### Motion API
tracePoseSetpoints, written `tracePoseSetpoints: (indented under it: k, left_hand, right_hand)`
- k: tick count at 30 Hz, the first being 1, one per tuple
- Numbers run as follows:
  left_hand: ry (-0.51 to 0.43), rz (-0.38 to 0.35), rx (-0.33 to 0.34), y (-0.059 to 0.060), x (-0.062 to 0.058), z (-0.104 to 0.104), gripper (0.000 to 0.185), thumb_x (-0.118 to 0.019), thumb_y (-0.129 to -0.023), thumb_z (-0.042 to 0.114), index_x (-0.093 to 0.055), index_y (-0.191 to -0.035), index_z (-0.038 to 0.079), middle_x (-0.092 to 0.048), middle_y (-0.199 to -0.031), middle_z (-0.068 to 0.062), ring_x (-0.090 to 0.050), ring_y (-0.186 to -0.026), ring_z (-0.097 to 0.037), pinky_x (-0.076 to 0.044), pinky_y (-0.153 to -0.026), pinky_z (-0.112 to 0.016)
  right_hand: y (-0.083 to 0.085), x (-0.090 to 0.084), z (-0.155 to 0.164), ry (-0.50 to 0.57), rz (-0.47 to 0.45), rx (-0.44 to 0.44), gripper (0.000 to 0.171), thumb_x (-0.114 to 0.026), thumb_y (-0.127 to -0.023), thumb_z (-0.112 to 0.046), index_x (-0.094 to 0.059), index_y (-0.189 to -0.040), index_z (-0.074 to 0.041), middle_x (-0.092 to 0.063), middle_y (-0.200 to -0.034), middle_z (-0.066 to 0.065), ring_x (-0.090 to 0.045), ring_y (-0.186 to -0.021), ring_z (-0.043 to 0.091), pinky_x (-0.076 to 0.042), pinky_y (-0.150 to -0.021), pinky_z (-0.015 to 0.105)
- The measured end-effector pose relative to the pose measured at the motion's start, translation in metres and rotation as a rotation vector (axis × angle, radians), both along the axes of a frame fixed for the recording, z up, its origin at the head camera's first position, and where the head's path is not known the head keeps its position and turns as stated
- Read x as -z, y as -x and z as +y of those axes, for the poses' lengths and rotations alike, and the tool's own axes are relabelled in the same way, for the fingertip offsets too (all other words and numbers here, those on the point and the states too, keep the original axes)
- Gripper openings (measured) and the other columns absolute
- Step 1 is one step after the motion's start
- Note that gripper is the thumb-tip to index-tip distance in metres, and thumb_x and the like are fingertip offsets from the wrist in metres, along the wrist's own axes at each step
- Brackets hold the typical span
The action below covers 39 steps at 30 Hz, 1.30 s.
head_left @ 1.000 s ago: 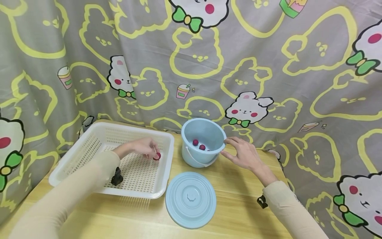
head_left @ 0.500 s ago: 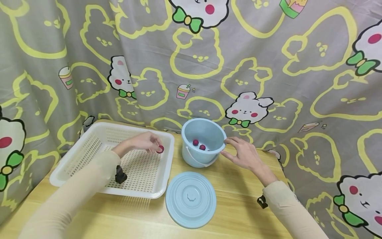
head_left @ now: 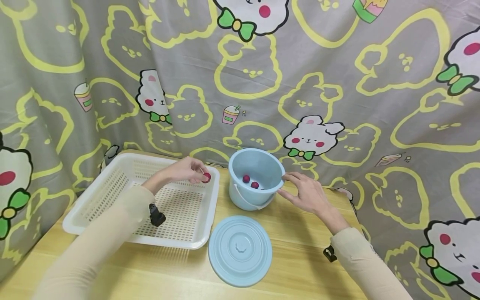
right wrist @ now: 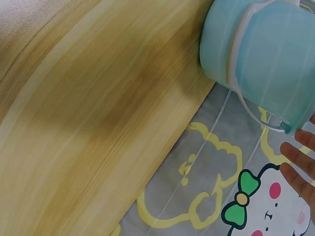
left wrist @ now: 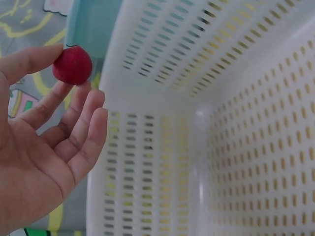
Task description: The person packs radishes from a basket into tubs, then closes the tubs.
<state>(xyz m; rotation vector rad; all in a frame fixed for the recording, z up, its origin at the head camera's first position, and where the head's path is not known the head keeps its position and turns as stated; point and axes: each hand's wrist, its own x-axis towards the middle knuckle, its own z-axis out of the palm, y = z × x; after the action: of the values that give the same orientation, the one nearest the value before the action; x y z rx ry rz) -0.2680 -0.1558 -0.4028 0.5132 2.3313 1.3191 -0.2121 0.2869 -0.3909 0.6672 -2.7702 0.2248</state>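
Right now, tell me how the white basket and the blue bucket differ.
The white basket is wide, shallow, rectangular and perforated; the blue bucket is round, deeper and solid-walled. The bucket holds two red balls; the basket's floor shows none. The right hand touches the bucket's rim, while the left hand pinches a red ball over the basket's edge. Both stand on the wooden table.

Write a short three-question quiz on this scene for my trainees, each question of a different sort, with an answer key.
1. True or false: the left hand pinches a red ball over the white basket.
2. Multiple choice: where does the blue lid lie? A on the bucket; B flat on the table; C in the basket.
3. How many red balls show inside the blue bucket?

Key
1. True.
2. B, on the wooden table.
3. Two; the right hand touches the bucket's rim.
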Motion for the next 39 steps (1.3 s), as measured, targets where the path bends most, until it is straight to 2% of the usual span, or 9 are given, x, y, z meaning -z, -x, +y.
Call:
tracePoseSetpoints:
  k: [8,15,22,25,29,32,36,39]
  left_hand:
    - [-0.037,0.036,-0.003,0.003,-0.017,0.017,0.031,-0.078,-0.095,0.025,-0.072,-0.116,0.003,-0.075,-0.094,-0.005,-0.073,-0.087,-0.02,-0.063,-0.083,-0.036]
    - [-0.062,0.057,-0.006,0.005,-0.034,0.032,0.031,-0.077,-0.096,0.025,-0.072,-0.118,0.004,-0.078,-0.1,-0.007,-0.074,-0.096,-0.031,-0.063,-0.082,-0.033]
    - [-0.104,0.086,0.016,0.011,-0.046,0.053,0.028,-0.078,-0.096,0.021,-0.073,-0.117,0.003,-0.077,-0.095,-0.006,-0.072,-0.086,-0.02,-0.062,-0.078,-0.029]
    - [-0.116,0.094,0.007,0.013,-0.049,0.063,0.027,-0.079,-0.095,0.021,-0.074,-0.116,0.005,-0.075,-0.091,-0.002,-0.071,-0.084,-0.02,-0.063,-0.082,-0.036]
    - [-0.139,0.106,-0.014,0.015,-0.053,0.076,0.028,-0.08,-0.094,0.022,-0.074,-0.117,0.006,-0.073,-0.09,-0.001,-0.073,-0.087,-0.028,-0.064,-0.082,-0.037]
    - [-0.151,0.111,-0.015,0.017,-0.057,0.083,0.029,-0.08,-0.093,0.022,-0.074,-0.117,0.006,-0.073,-0.09,-0.002,-0.073,-0.088,-0.028,-0.065,-0.081,-0.035]
    - [-0.149,0.122,-0.006,0.019,-0.058,0.093,0.027,-0.08,-0.093,0.022,-0.073,-0.115,0.007,-0.074,-0.091,-0.002,-0.072,-0.087,-0.023,-0.064,-0.089,-0.047]
    - [-0.151,0.13,0.001,0.021,-0.059,0.102,0.026,-0.08,-0.093,0.022,-0.073,-0.114,0.008,-0.075,-0.093,-0.003,-0.073,-0.088,-0.024,-0.063,-0.088,-0.045]
  right_hand:
    - [0.0,0.0,0.0,0.0,-0.006,-0.001,0.058,-0.072,-0.094,-0.059,-0.071,-0.135,-0.018,-0.071,-0.137,0.009,-0.072,-0.12,0.036,-0.063,-0.082,0.055]
    - [-0.001,0.001,0.0,0.001,-0.008,0.0,0.058,-0.072,-0.094,-0.059,-0.071,-0.135,-0.017,-0.071,-0.137,0.01,-0.072,-0.121,0.037,-0.063,-0.083,0.055]
    - [-0.002,0.001,0.001,0.003,0.0,0.001,0.056,-0.074,-0.093,-0.056,-0.072,-0.133,-0.017,-0.072,-0.136,0.01,-0.072,-0.12,0.037,-0.063,-0.082,0.055]
    - [-0.002,0.001,0.001,0.002,0.0,0.0,0.056,-0.074,-0.093,-0.056,-0.072,-0.133,-0.017,-0.072,-0.135,0.01,-0.072,-0.119,0.036,-0.063,-0.081,0.054]
    - [-0.002,0.001,0.001,0.003,0.0,0.0,0.056,-0.074,-0.093,-0.057,-0.072,-0.133,-0.017,-0.072,-0.135,0.01,-0.072,-0.119,0.036,-0.063,-0.082,0.055]
    - [-0.001,0.001,0.001,0.005,0.003,-0.003,0.057,-0.073,-0.094,-0.057,-0.072,-0.134,-0.017,-0.072,-0.136,0.01,-0.072,-0.119,0.036,-0.063,-0.082,0.055]
    - [0.0,0.001,0.001,0.002,0.005,-0.006,0.058,-0.072,-0.094,-0.058,-0.071,-0.134,-0.017,-0.072,-0.136,0.01,-0.072,-0.12,0.037,-0.063,-0.082,0.055]
    - [0.001,0.001,0.002,-0.002,0.005,-0.006,0.058,-0.072,-0.094,-0.058,-0.071,-0.134,-0.017,-0.072,-0.137,0.01,-0.072,-0.12,0.037,-0.063,-0.083,0.055]
